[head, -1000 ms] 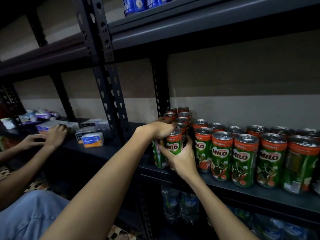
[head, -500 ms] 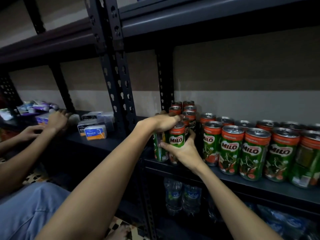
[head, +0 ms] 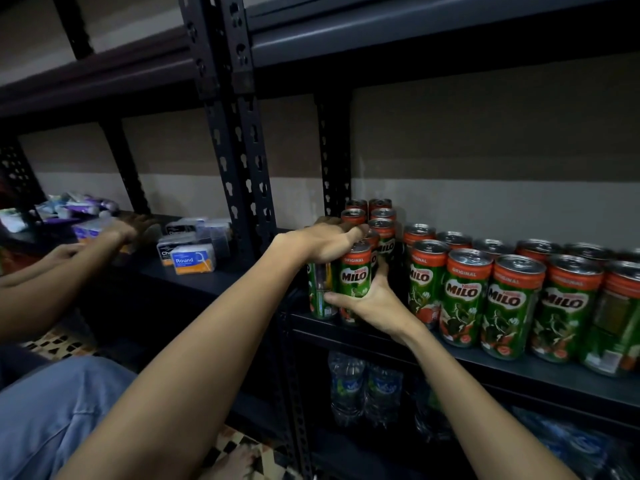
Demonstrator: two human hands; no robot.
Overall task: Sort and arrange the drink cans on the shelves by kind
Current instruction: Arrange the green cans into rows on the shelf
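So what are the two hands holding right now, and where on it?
Left hand grips the tops of the front Milo cans; right hand holds their lower sides.

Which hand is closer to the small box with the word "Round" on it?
Left. The left hand rests on the Milo can tops, right of the Round box; the right hand grips farther right.
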